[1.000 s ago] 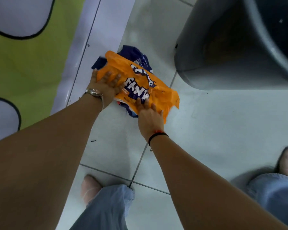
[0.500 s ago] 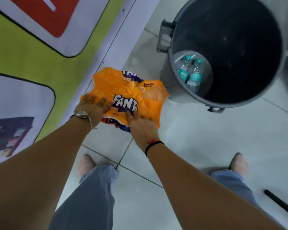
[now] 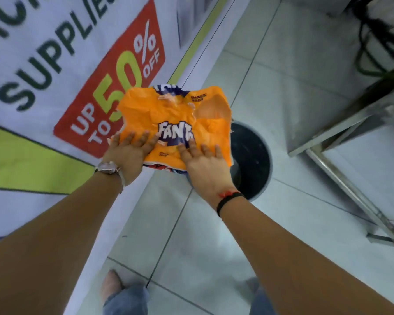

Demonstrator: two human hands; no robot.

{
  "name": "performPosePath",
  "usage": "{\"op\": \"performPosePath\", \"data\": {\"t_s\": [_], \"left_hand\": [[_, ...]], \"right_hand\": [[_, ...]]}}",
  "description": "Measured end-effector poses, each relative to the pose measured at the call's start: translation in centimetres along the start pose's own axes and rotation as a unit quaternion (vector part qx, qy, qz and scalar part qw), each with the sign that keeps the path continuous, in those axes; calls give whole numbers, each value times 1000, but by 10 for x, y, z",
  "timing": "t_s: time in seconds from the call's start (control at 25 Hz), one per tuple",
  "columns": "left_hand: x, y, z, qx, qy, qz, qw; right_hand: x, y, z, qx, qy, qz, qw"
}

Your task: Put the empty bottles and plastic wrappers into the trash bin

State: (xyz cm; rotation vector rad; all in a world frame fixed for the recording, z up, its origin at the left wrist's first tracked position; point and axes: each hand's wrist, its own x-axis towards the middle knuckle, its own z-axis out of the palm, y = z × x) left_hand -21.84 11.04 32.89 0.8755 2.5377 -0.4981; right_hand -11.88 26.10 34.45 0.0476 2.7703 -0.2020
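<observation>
Gripping crumpled orange wrapper (image 3: 175, 123): left hand (image 3: 129, 153), right hand (image 3: 205, 162) side by side; trash bin (image 3: 253, 160) beyond right hand.

The orange wrapper (image 3: 173, 123) covers half the trash bin (image 3: 259, 160) mouth; its right half lies open.

An orange plastic wrapper (image 3: 175, 123) bears the brand name "FANTA" in white on a dark blue patch and "SNACK PACK" near its upper edge, while a floor banner (image 3: 62, 71) beside it reads "SUPPLIES" and, on a red panel, "UP TO 50% OFF".
</observation>
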Motion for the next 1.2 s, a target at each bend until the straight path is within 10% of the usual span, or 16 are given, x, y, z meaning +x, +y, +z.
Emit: {"op": "performPosePath", "data": {"t_s": [0.32, 0.92, 1.2], "left_hand": [[69, 125, 2, 30, 0, 129, 991], [176, 189, 150, 191, -196, 99, 957], [172, 194, 152, 232, -169, 119, 950]], "right_hand": [[-35, 113, 57, 17, -75, 114, 991], [83, 168, 217, -45, -336, 119, 933], [83, 159, 226, -54, -339, 122, 931]]}}
